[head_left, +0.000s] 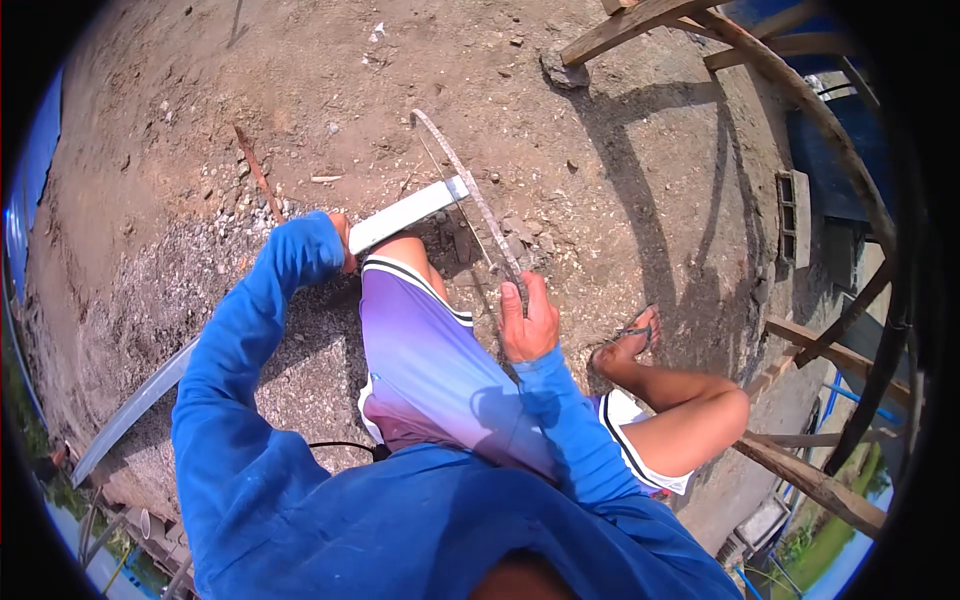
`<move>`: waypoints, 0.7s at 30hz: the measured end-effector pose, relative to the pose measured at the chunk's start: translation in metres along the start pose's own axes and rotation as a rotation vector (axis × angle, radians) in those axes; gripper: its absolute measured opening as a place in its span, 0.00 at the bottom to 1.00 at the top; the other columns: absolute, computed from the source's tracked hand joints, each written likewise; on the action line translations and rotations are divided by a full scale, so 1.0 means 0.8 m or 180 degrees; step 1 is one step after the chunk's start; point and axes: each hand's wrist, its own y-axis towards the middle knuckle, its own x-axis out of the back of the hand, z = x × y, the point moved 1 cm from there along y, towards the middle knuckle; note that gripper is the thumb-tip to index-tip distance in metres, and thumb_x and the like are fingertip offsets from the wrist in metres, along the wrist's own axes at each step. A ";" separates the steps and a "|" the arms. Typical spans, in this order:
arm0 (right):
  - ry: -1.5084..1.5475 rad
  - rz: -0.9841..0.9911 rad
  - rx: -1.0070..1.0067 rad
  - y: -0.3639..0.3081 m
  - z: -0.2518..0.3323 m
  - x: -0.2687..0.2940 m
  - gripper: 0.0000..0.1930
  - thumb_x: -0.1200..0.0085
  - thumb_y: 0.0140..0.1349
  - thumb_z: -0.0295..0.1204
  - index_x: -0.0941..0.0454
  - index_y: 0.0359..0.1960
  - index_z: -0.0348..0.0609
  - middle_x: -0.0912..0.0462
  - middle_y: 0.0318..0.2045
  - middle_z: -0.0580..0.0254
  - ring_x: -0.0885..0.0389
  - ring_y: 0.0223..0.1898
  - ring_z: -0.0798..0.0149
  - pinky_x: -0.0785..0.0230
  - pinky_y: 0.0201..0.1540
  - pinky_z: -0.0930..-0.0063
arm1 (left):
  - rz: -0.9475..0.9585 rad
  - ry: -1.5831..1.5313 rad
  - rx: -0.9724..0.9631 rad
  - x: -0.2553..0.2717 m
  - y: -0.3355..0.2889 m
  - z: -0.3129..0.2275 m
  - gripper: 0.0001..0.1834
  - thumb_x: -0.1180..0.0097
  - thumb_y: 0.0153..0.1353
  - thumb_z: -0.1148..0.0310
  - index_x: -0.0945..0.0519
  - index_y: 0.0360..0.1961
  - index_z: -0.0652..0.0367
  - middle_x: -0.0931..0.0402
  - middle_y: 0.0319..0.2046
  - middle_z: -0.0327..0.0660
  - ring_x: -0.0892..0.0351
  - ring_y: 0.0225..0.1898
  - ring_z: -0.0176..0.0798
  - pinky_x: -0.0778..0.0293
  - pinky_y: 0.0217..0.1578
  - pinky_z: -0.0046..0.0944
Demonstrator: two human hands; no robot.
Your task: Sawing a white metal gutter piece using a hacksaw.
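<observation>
My right hand (531, 318) is closed round the handle end of a hacksaw (468, 180), whose bowed, worn frame reaches up and away to the left. Its thin blade crosses a long pale metal bar (405, 216) close to the bar's far right end; whether it has cut in, I cannot tell. My left hand (346, 242), partly covered by a blue sleeve, grips the bar just above my left knee. Behind my left arm the bar carries on down to the lower left, its middle hidden by that arm.
Gravelly dirt ground surrounds me, with a brown strip (258, 172) lying beyond my left hand. On the right stand rough wooden poles (825, 110) and a hollow concrete block (794, 218). A stone (565, 71) sits beneath one timber. My sandalled right foot (630, 340) rests nearby.
</observation>
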 end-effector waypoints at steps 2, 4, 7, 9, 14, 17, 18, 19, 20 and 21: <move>0.0160 0.0058 -0.0130 -0.002 0.004 0.003 0.18 0.50 0.72 0.41 0.30 0.51 0.37 0.25 0.15 0.62 0.23 0.16 0.66 0.34 0.21 0.68 | -0.0034 0.0022 0.0052 -0.003 -0.002 -0.002 0.21 0.30 0.43 0.61 0.14 0.38 0.60 0.16 0.35 0.57 0.15 0.42 0.54 0.21 0.42 0.47; 0.0130 0.0088 -0.0093 -0.005 0.002 0.006 0.18 0.50 0.72 0.40 0.30 0.51 0.37 0.25 0.15 0.62 0.23 0.16 0.67 0.34 0.21 0.68 | -0.0043 0.0028 0.0082 -0.005 -0.002 -0.006 0.21 0.30 0.43 0.61 0.14 0.38 0.60 0.16 0.34 0.57 0.15 0.42 0.54 0.21 0.42 0.47; 0.0098 0.0138 -0.0060 -0.002 0.010 0.010 0.16 0.50 0.72 0.39 0.29 0.50 0.38 0.24 0.16 0.62 0.24 0.16 0.67 0.34 0.21 0.68 | -0.0075 -0.0038 0.0063 -0.007 -0.001 0.000 0.23 0.30 0.42 0.59 0.14 0.39 0.60 0.16 0.35 0.58 0.15 0.41 0.55 0.20 0.41 0.47; 0.0080 0.0166 -0.0075 0.000 0.014 0.013 0.15 0.50 0.72 0.38 0.29 0.50 0.38 0.24 0.16 0.61 0.24 0.17 0.67 0.34 0.22 0.68 | -0.0123 -0.0012 0.0126 -0.011 -0.002 -0.002 0.23 0.30 0.41 0.59 0.14 0.39 0.60 0.16 0.35 0.57 0.14 0.41 0.55 0.20 0.41 0.47; 0.0196 0.0341 -0.0527 0.005 0.031 0.020 0.14 0.50 0.70 0.36 0.28 0.48 0.39 0.19 0.29 0.38 0.18 0.32 0.35 0.29 0.33 0.51 | -0.0129 -0.0003 0.0135 -0.017 0.007 -0.001 0.23 0.29 0.40 0.59 0.14 0.39 0.61 0.16 0.34 0.56 0.14 0.40 0.54 0.21 0.41 0.47; -0.0004 0.0127 0.0086 0.002 0.025 0.016 0.15 0.50 0.70 0.38 0.29 0.49 0.39 0.19 0.28 0.39 0.19 0.30 0.34 0.30 0.32 0.49 | -0.0078 -0.0032 0.0107 -0.017 0.008 0.000 0.23 0.29 0.40 0.59 0.14 0.39 0.61 0.16 0.34 0.56 0.14 0.40 0.54 0.21 0.41 0.47; -0.0011 0.0145 0.0079 0.002 0.026 0.016 0.15 0.50 0.70 0.38 0.29 0.49 0.39 0.19 0.28 0.39 0.19 0.30 0.34 0.30 0.32 0.49 | -0.0065 -0.0056 0.0103 -0.018 0.009 0.002 0.23 0.29 0.40 0.59 0.14 0.39 0.61 0.16 0.34 0.56 0.14 0.40 0.54 0.21 0.41 0.47; -0.0069 0.0224 -0.0059 0.001 0.030 0.019 0.17 0.49 0.70 0.39 0.29 0.50 0.39 0.19 0.29 0.39 0.19 0.31 0.34 0.30 0.33 0.49 | -0.0055 -0.0072 0.0091 -0.019 0.011 0.003 0.23 0.29 0.40 0.59 0.14 0.39 0.61 0.16 0.34 0.56 0.14 0.40 0.54 0.21 0.41 0.47; -0.0128 0.0302 -0.0199 0.000 0.032 0.022 0.18 0.49 0.70 0.40 0.30 0.50 0.39 0.18 0.30 0.39 0.19 0.32 0.34 0.30 0.34 0.49 | -0.0030 -0.0094 0.0083 -0.021 0.014 0.004 0.23 0.29 0.40 0.59 0.14 0.39 0.61 0.16 0.34 0.56 0.14 0.40 0.54 0.21 0.41 0.47; -0.0135 0.0323 -0.0209 -0.002 0.035 0.025 0.18 0.49 0.70 0.40 0.30 0.50 0.39 0.18 0.30 0.39 0.19 0.32 0.34 0.30 0.34 0.49 | -0.0006 -0.0112 0.0062 -0.022 0.017 0.005 0.23 0.29 0.40 0.60 0.14 0.39 0.61 0.16 0.34 0.56 0.14 0.40 0.54 0.21 0.41 0.47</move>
